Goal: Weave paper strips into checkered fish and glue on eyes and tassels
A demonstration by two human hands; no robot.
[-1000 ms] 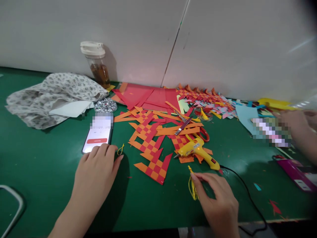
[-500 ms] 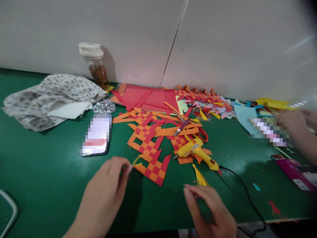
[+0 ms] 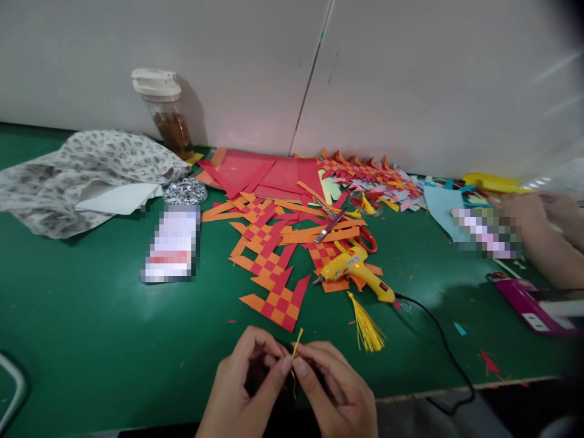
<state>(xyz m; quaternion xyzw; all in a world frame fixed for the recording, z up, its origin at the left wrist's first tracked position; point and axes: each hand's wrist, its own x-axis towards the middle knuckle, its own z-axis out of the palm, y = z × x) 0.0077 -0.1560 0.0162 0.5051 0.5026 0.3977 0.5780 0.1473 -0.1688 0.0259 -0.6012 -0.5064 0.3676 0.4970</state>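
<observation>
Near the table's front edge, my left hand and my right hand meet, thumbs and fingers pinching a thin yellow cord between them. One end of the cord sticks up above the thumbs and the other hangs below. Just beyond my hands lies a red and orange woven paper piece, in a row with similar checkered pieces. A yellow tassel rests on the green table to the right, below a yellow glue gun.
Orange strips, a purple-handled cutter and red-handled scissors lie behind. A phone, patterned cloth and tea bottle are left. The glue gun's cable runs over the front edge. Another person's hands are at right.
My hands have come together in front of the woven paper. The yellow cord has moved with my left hand toward me and right, and both hands now pinch it. The tassel is uncovered.
</observation>
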